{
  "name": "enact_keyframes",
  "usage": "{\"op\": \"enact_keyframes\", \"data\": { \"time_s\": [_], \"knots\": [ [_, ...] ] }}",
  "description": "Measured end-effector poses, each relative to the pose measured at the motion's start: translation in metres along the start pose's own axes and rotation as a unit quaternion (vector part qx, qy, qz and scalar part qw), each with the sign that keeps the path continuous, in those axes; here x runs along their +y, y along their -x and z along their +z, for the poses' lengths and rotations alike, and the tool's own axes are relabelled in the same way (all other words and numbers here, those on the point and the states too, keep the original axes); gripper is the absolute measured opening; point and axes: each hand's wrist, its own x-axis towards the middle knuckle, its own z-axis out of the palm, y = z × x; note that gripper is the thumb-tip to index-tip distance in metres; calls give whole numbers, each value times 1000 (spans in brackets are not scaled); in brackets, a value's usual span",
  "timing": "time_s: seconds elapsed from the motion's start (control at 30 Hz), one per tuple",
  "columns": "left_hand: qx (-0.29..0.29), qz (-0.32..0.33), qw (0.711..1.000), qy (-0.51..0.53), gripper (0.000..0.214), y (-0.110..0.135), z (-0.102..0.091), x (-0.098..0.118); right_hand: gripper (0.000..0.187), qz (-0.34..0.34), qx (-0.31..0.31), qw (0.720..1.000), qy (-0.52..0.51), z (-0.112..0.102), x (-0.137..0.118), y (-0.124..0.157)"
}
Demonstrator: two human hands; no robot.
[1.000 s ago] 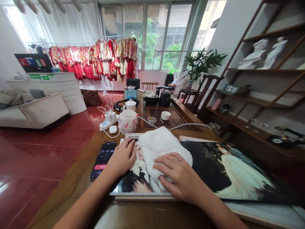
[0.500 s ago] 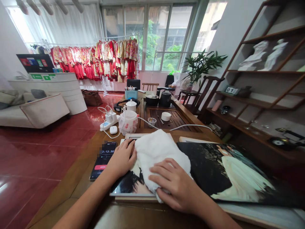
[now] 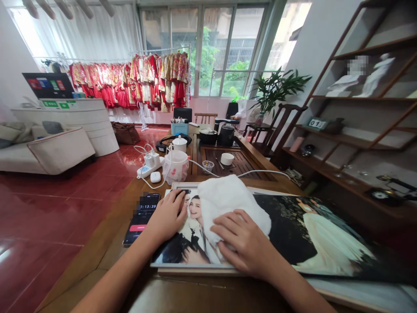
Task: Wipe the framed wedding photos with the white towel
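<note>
As I read the head feed from my remote station, the person's right hand [image 3: 243,242] lies spread over a bunched white cloth [image 3: 234,208], fingers apart and pressing down on it, not clamped around it. The cloth sits on a large glossy wedding photo board [image 3: 321,237], over the printed portrait toward the board's left end. The left hand [image 3: 167,216] rests flat on the board's upper left corner, open and holding nothing, with a strip of the portrait showing between it and the cloth.

The relation I watch is simple: the right hand is on the cloth, and the left is just beside it, on its left side. The board's long axis runs left to right across the desk, from under the left hand toward the right edge of my view.

The board lies on a wooden tea table [image 3: 115,243]. Just left of the left hand sits a smartphone [image 3: 142,219], its lit screen reading 13:39 through partial blur. Farther off are a white power strip [image 3: 150,161], a white earbud case [image 3: 155,177] and a dark wooden tea tray [image 3: 239,163] holding a white cup [image 3: 227,158]. Beyond the table, a rack of red wedding garments [image 3: 130,80] hangs before the windows.
</note>
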Motion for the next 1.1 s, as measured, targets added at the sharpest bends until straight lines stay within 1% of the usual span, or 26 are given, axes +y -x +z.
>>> {"op": "enact_keyframes", "data": {
  "time_s": [0.1, 0.2, 0.3, 0.4, 0.47, 0.53, 0.63, 0.83, 0.9, 0.97, 1.1],
  "knots": [
    [-2, 4, 1000, -1, 42, 0, -2, 1, 21, -34, -2, 999, -42, 1, -8, 1],
    [-4, 9, 1000, 0, 41, -1, -3, 2, 20, -43, 9, 997, -68, 4, -9, 1],
    [-2, 6, 1000, -4, 42, -1, -2, 2, 19, -9, 18, 998, -54, 5, -5, 1],
    [-2, 4, 1000, -10, 44, -1, -1, 1, 20, 49, 22, 999, -2, 4, 2, 1],
    [-1, 5, 1000, -11, 44, -1, 0, 0, 20, 81, 18, 996, 24, 3, 7, 1],
    [0, 6, 1000, -10, 44, -1, 0, 0, 21, 94, 9, 995, 34, 2, 9, 1],
    [-1, 3, 1000, -10, 44, -1, 1, -1, 22, 73, 4, 997, 32, 3, 8, 1],
    [3, 9, 1000, -6, 43, -1, 1, -1, 21, -23, 11, 999, -37, 7, -7, 2],
    [4, 15, 1000, -5, 43, -1, 0, -1, 20, -38, 6, 998, -51, 7, -9, 2],
    [3, 15, 1000, -4, 42, -1, 0, 0, 19, -28, 4, 998, -51, 6, -8, 2],
    [-4, 4, 1000, -9, 44, -1, 0, 0, 20, 53, 10, 999, 9, 4, 1, 1]
  ]
}}
